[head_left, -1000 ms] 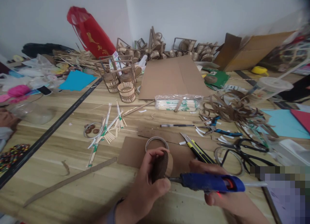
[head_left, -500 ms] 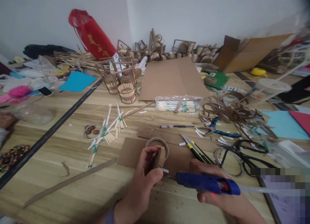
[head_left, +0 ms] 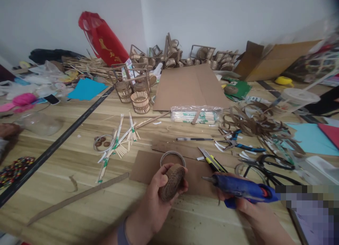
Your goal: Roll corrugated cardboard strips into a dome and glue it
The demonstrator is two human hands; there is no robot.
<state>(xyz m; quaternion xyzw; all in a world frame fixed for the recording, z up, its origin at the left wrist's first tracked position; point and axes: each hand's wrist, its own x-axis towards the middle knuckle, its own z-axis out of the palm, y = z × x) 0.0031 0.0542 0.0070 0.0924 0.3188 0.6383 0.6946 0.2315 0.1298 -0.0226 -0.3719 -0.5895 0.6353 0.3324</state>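
My left hand [head_left: 164, 199] is closed round a brown coiled disc [head_left: 172, 183], its spiral face tilted up toward me. To the right, my right hand [head_left: 245, 204] grips a blue glue gun [head_left: 242, 188], whose nozzle points left at the disc without touching it. A brown cardboard piece [head_left: 143, 167] lies beneath, with a pale ring [head_left: 172, 153] on it just behind the disc. Two yellow-and-black cutters [head_left: 213, 162] rest behind the glue gun. A black pen [head_left: 194, 139] lies farther back.
Scissors [head_left: 277, 165], blue-handled pliers [head_left: 245, 146] and tangled brown strips [head_left: 254, 119] are at the right. Split sticks [head_left: 122, 149] and small slatted buckets [head_left: 140, 102] stand or lie left of centre. Another person's hand [head_left: 9, 130] shows at the left edge.
The disc has turned in my left hand, so its spiral face now shows. My right hand has drawn the glue gun to the right, away from the disc.
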